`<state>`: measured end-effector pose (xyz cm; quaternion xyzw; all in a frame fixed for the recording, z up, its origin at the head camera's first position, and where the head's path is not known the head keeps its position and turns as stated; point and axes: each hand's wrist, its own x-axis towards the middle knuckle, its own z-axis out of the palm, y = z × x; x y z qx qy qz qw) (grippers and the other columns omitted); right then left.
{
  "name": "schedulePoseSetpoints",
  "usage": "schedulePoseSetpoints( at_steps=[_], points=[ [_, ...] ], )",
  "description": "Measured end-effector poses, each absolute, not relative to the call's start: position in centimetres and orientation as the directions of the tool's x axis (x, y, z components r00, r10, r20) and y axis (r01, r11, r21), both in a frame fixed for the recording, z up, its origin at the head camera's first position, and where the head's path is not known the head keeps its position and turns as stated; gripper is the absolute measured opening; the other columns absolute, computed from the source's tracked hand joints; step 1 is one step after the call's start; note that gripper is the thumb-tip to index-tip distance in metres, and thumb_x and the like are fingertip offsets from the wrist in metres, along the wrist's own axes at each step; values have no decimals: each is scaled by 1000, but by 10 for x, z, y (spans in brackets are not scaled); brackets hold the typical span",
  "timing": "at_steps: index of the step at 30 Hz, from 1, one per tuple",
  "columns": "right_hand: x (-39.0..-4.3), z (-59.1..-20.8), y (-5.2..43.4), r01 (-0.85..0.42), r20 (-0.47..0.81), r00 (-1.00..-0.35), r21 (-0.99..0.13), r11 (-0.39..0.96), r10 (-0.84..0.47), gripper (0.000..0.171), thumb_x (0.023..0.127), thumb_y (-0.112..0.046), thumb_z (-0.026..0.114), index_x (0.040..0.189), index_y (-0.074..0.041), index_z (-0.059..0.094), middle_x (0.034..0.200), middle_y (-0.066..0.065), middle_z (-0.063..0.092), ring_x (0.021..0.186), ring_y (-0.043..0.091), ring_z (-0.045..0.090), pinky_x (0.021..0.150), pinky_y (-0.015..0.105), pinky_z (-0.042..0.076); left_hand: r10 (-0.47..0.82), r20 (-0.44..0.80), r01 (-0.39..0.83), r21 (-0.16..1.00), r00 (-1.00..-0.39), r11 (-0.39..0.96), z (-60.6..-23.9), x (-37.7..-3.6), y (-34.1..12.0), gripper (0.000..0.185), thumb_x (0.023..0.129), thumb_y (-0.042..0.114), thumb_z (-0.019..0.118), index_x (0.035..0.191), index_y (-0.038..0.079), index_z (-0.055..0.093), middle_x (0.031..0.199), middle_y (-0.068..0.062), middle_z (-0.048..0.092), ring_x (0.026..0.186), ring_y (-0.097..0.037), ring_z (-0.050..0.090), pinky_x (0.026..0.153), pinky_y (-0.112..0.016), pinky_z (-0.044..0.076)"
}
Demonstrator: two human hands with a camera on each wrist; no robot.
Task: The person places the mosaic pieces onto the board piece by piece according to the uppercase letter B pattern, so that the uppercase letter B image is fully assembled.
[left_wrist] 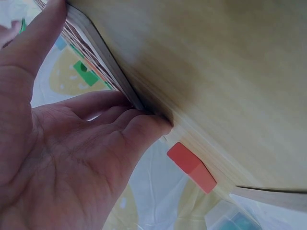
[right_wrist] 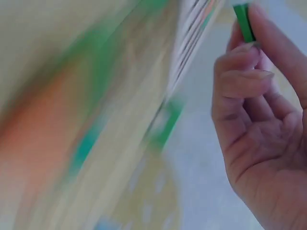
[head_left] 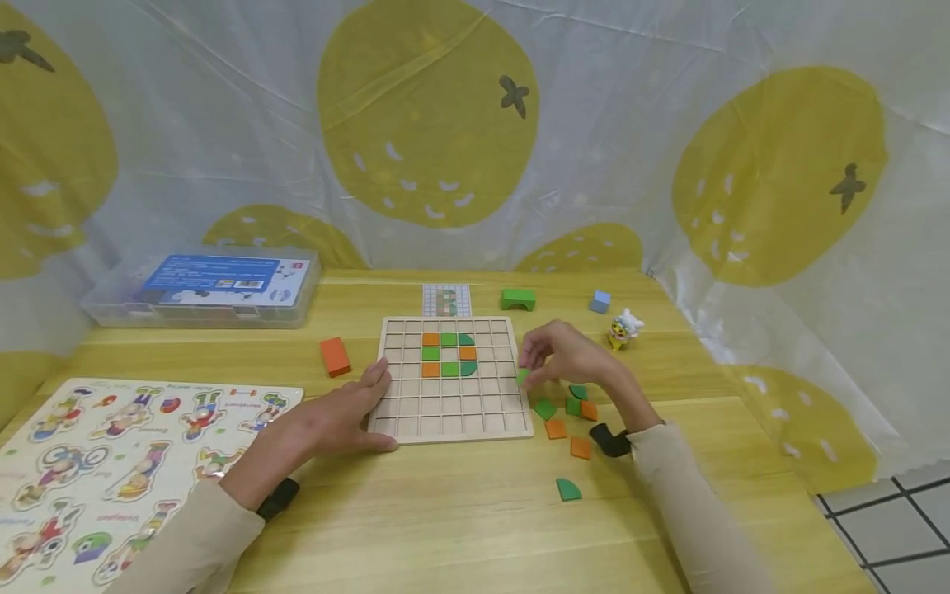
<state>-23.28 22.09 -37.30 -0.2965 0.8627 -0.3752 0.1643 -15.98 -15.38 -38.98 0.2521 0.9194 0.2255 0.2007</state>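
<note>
A wooden grid board (head_left: 453, 417) lies on the table, with orange, light green and dark green tiles set in several of its squares. My left hand (head_left: 337, 419) rests against the board's left edge, thumb near the front corner and fingers farther back. In the right wrist view, my right hand (right_wrist: 266, 110) pinches a small green tile (right_wrist: 244, 23) between thumb and fingertips, above the table by the board's right edge. Below that hand lie loose tiles: a green square (head_left: 545, 409), an orange square (head_left: 556, 429) and a dark green quarter-round (head_left: 569, 489), among others.
A printed pattern card (head_left: 447, 300) lies behind the board. An orange block (head_left: 336, 357), a puzzle board (head_left: 141, 445) and a plastic case (head_left: 200, 289) are to the left. At the back right stand a green arch block (head_left: 517, 299), a blue cube (head_left: 600, 301) and a figurine (head_left: 623, 330).
</note>
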Motion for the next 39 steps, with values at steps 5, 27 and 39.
schedulePoseSetpoints(
  at_steps=[5, 27, 39],
  points=[
    [-239, -379, 152, -389, -33, -723, -806, 447, -690, 9, 92, -1, 84, 99, 2, 79, 84, 7, 78, 67, 28, 70, 56, 36, 58, 561, -255, 379, 518, -788, 767, -391, -165, -148, 108, 96, 42, 83, 165, -14, 21, 177, -30, 5, 162, -49, 19, 128, -61, 27],
    [-237, -393, 108, -380, -62, -752, -772, 509, -656, 12, 97, 0, 79, 108, 1, 84, 103, 9, 82, 89, 16, 80, 82, 25, 62, 533, -292, 352, 494, -794, 795, -390, -162, -149, 112, 93, 44, 85, 165, -14, 22, 177, -30, 6, 161, -50, 20, 127, -63, 27],
    [-245, -387, 132, -453, -12, -684, -777, 438, -729, 21, 100, -4, 77, 119, 3, 81, 113, 13, 81, 99, 20, 78, 89, 30, 62, 532, -281, 350, 501, -799, 792, -390, -161, -152, 111, 94, 44, 85, 165, -14, 23, 177, -30, 7, 161, -50, 21, 127, -62, 28]
  ],
)
